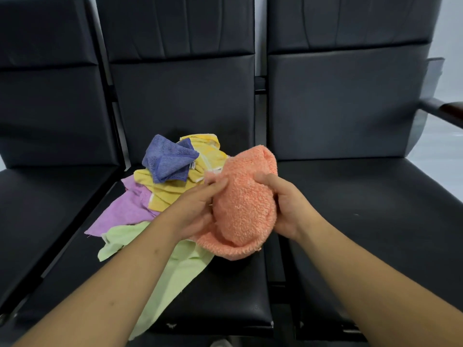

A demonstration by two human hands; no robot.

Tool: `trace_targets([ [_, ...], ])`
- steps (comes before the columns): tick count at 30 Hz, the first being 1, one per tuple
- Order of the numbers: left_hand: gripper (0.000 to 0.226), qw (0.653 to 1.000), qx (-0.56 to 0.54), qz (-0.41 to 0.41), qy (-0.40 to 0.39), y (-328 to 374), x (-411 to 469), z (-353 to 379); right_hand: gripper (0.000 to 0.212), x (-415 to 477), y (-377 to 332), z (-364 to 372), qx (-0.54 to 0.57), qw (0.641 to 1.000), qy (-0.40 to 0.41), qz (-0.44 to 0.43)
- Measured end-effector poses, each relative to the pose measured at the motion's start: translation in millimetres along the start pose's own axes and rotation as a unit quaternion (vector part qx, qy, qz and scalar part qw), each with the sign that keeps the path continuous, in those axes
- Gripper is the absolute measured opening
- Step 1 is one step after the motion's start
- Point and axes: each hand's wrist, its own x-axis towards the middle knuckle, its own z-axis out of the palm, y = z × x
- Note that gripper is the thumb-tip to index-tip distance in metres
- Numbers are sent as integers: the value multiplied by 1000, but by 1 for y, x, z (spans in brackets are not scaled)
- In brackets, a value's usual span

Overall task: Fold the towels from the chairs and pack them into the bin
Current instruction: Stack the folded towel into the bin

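The orange towel (244,204) is gripped between the left hand (198,209) and right hand (288,209), fingers curled; its long axis probably runs away from the person.

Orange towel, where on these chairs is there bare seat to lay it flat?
The right chair's seat, between its backrest and the armrest, is bare; so is the left chair's seat. The middle seat is crowded: the blue towel, yellow towel, lilac towel and green towel cover its left and centre.
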Motion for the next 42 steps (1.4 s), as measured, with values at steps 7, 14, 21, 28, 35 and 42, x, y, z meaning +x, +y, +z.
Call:
trace_targets([
  [7,18,990,-81,117,3,12,4,27,30,-27,-32,-22,107,990,34,-85],
  [14,19,976,-145,164,23,15,6,59,25,-53,-61,-95,38,969,224,-100],
  [21,18,981,192,19,24,2,3,101,17,-85,-84,-142,30,938,341,-44],
  [28,16,966,164,-159,-118,-19,-7,152,14,-136,-114,-154,57,934,341,-92],
  [35,38,991,-21,-132,3,-57,29,205,51,-153,-90,-199,92,936,334,-60],
  [42,29,918,356,-149,-89,-97,33,210,58,-119,-52,-202,-64,941,318,99],
])
